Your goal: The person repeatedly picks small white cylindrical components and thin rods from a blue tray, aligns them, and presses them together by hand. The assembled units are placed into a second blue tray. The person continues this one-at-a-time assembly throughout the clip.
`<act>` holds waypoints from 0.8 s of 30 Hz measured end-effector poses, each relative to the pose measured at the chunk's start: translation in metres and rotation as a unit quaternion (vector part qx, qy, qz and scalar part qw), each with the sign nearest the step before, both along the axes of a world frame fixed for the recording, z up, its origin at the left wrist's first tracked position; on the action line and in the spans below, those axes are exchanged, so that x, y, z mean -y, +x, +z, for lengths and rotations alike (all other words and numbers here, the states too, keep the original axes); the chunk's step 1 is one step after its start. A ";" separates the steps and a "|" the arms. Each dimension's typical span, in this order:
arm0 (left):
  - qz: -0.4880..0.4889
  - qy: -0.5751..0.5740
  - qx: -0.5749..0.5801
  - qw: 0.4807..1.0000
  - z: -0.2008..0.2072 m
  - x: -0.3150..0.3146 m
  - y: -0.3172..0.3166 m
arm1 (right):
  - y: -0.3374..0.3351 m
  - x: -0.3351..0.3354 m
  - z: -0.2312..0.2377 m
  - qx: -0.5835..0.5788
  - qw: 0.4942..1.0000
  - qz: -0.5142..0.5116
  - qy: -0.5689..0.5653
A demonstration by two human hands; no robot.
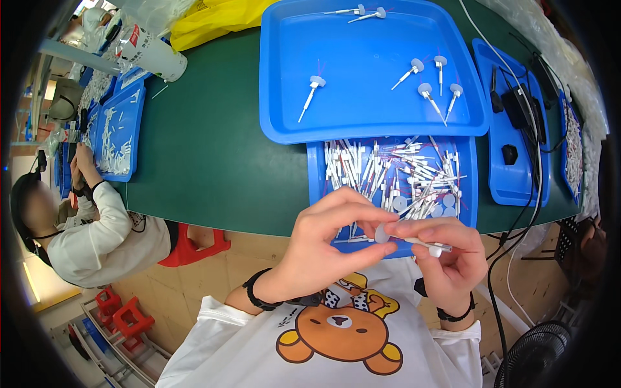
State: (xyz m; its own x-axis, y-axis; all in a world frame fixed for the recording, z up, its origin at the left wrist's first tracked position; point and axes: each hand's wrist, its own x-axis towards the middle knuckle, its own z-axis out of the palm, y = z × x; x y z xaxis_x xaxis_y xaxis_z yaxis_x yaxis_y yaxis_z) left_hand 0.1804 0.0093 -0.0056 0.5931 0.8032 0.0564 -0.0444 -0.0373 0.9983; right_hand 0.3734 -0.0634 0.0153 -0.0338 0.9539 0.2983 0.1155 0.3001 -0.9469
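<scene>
Between the thumb and fingers of my left hand is a translucent round disc, held by its edge. My right hand pinches a thin white rod with a small white block near its outer end. The rod's inner end meets the disc or lies right beside it; fingers partly hide the join. Just beyond my hands is the lower blue tray, filled with many white rods, red wires and a few loose discs. Overlapping it, the upper blue tray holds several rods with discs on them.
At right, another blue tray holds black devices and cables. A white cup lies tilted beside a yellow bag at the far left. A co-worker sits at left by a tray of white parts. A black fan stands lower right.
</scene>
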 end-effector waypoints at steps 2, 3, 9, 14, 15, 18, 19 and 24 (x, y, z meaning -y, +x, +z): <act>0.015 -0.039 0.018 0.999 0.001 0.001 0.003 | -0.001 0.000 -0.002 -0.015 1.000 -0.005 0.010; 0.022 -0.058 0.027 0.998 0.001 0.001 0.004 | -0.002 0.001 -0.004 -0.022 1.000 -0.007 0.015; 0.029 -0.057 0.090 0.994 -0.006 0.002 0.002 | 0.001 0.004 -0.002 0.078 0.991 -0.111 -0.001; 0.022 -0.110 0.163 0.980 -0.008 -0.002 -0.004 | 0.014 0.001 0.017 0.253 0.963 -0.077 0.047; 0.015 -0.116 0.171 0.978 -0.008 -0.003 -0.006 | 0.015 0.001 0.018 0.271 0.958 -0.074 0.057; 0.006 -0.127 0.185 0.974 -0.008 -0.003 -0.008 | 0.015 -0.002 0.019 0.282 0.954 -0.072 0.069; 0.004 -0.129 0.191 0.973 -0.008 -0.004 -0.008 | 0.016 -0.002 0.019 0.286 0.953 -0.072 0.072; -0.002 -0.144 0.213 0.966 -0.009 -0.004 -0.010 | 0.016 -0.004 0.018 0.295 0.950 -0.074 0.073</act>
State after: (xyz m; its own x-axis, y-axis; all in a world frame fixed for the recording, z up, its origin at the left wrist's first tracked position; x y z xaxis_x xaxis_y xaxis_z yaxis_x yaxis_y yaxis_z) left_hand 0.1702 0.0129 -0.0142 0.5680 0.8200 0.0704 -0.4534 0.2404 0.8583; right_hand 0.3896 -0.0596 0.0337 -0.1046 0.9109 0.3991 0.6643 0.3626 -0.6536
